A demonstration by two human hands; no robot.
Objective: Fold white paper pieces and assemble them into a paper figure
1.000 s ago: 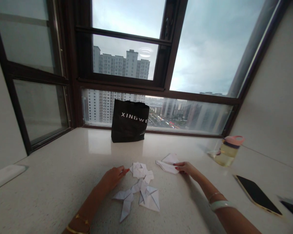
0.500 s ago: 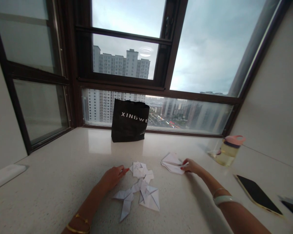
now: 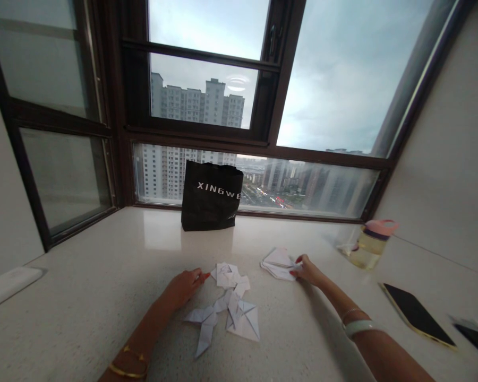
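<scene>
My right hand [image 3: 307, 271] pinches the right end of a folded white paper [image 3: 278, 263], which rests on the pale speckled counter. My left hand [image 3: 186, 286] lies on the counter with its fingers drawn together. Its fingertips are right by the pointed left corner of a white origami piece [image 3: 226, 275]; whether they grip that corner I cannot make out. Below this piece, several more folded papers lie close together and partly overlap. Among them are a squarish one with crease lines [image 3: 245, 322] and a long-armed, pointed one [image 3: 205, 321].
A black bag [image 3: 211, 197] with white lettering stands at the back by the window. To the right are a bottle with a pink lid [image 3: 369, 246] and a dark phone-like slab [image 3: 418, 314]. A white object [image 3: 10, 286] sits at the left edge.
The whole view has shifted very slightly. Both hands keep the same grip and place relative to the papers, with no clear movement of any piece.
</scene>
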